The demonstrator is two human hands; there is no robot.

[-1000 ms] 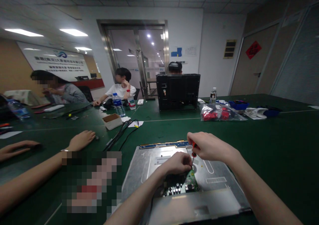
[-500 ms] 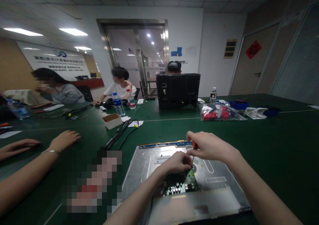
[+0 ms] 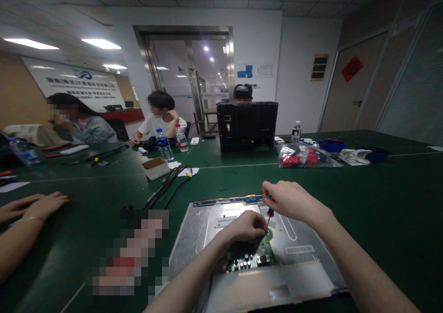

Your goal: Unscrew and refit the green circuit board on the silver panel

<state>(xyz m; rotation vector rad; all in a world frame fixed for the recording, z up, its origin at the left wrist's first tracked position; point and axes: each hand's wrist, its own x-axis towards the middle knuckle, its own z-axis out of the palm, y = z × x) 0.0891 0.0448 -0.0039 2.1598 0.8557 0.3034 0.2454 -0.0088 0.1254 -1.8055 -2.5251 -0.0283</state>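
A silver metal display panel lies on the green table, with a blue circuit strip along its far edge. On its middle sits a green circuit board, partly covered by my left hand and forearm. My right hand is closed around the handle of a screwdriver, whose shaft points down at the board's far corner. Close beside the screwdriver's tip, my left hand has its thumb and fingers pinched together. Whatever lies between those fingertips is hidden.
Black cables and an open small box lie left of the panel. Bottles stand farther back. A black monitor-like case and a plastic bag with red items are across the table. A co-worker's hands rest at left.
My right hand has shifted and turned slightly on the screwdriver, showing more of its handle. My left hand stays nearly still. The co-worker's hand at left has drawn back leftward.
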